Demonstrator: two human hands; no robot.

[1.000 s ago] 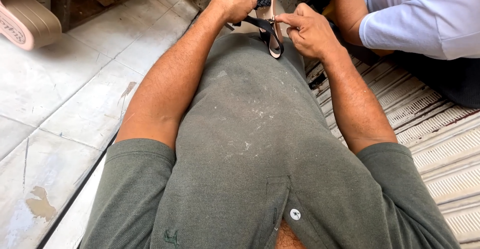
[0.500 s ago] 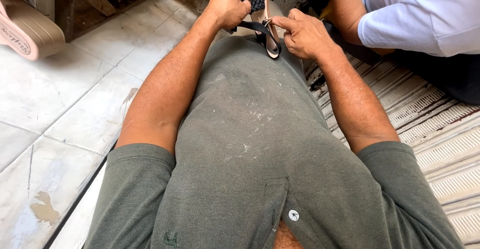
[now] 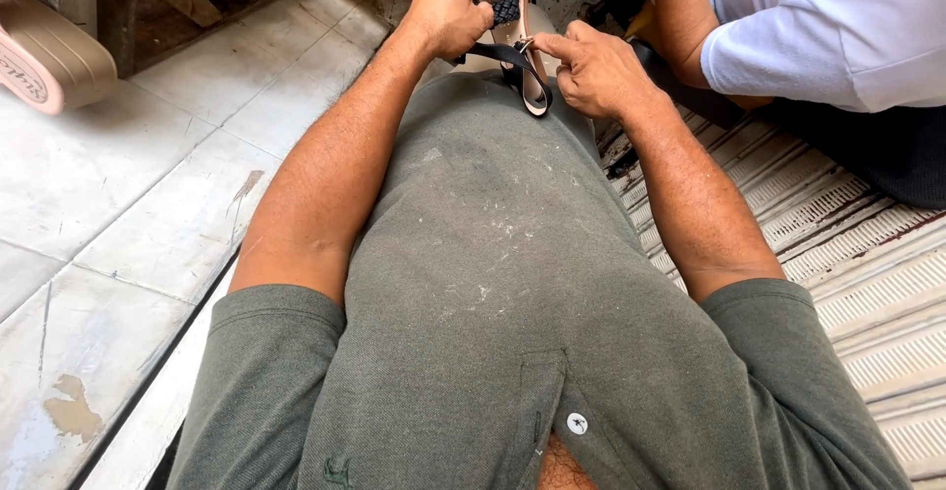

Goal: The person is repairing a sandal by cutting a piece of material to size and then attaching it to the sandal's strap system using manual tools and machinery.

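A sandal (image 3: 522, 47) with a pale pink-beige sole and black straps was held far out in front of the body, above the stretched grey-green shirt (image 3: 493, 283), near the top edge of the view. Its long axis ran almost straight away from the wearer, the rounded near end pointing back toward the chest and the far end cut off by the frame. The left hand (image 3: 448, 7) was closed round the sandal's left edge near the braided strap (image 3: 503, 9), fingers curled and pressed together on it, so that the sandal lay just to the right of that grip. The right hand (image 3: 596, 71) was set on the other side, a little nearer the body, its thumb and forefinger pinched on the flat black strap (image 3: 498, 54) close to a small buckle; the strap lay crosswise to the sole, running from that pinch leftward toward the left hand. Both hands were thus touching the sandal, the right one nearer the buckle. To the right, another person's white sleeve (image 3: 828, 32) was seen, well apart from the sandal, above a ribbed metal surface (image 3: 857, 254); a wedge shoe (image 3: 44, 57) lay on the tiled floor (image 3: 148, 185) far to the left.
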